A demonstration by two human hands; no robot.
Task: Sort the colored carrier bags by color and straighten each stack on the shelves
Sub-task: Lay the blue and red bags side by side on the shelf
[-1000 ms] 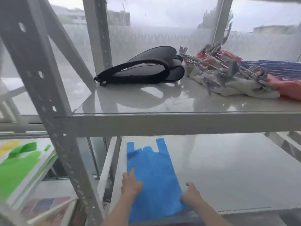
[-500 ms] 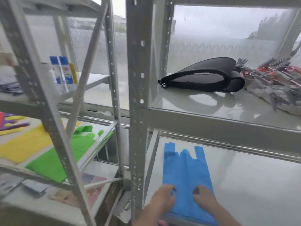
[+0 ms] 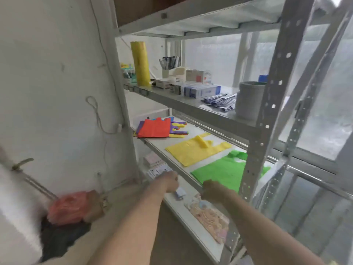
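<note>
On the middle shelf (image 3: 164, 153) lie three groups of carrier bags. At the far left is a mixed pile (image 3: 154, 128) with a red bag on top and purple, yellow and blue edges sticking out. A yellow stack (image 3: 193, 151) lies to its right, one handle folded over. A green stack (image 3: 222, 172) lies nearest, partly behind the shelf post. My left hand (image 3: 170, 181) and my right hand (image 3: 211, 190) hover just below the shelf's front edge, in front of the green stack. Their fingers are loosely curled and I see nothing in them. The blue bag is out of view.
A perforated steel post (image 3: 264, 115) stands right of my right hand. The upper shelf holds a yellow roll (image 3: 140, 64), boxes (image 3: 200, 90) and a grey pot (image 3: 248, 100). The lower shelf carries papers and a patterned sheet (image 3: 209, 215). A red plastic bag (image 3: 66, 207) lies by the wall.
My view has swung left from the right shelf unit to the left one. Both hands have come off the blue bag and now hang before the green stack.
</note>
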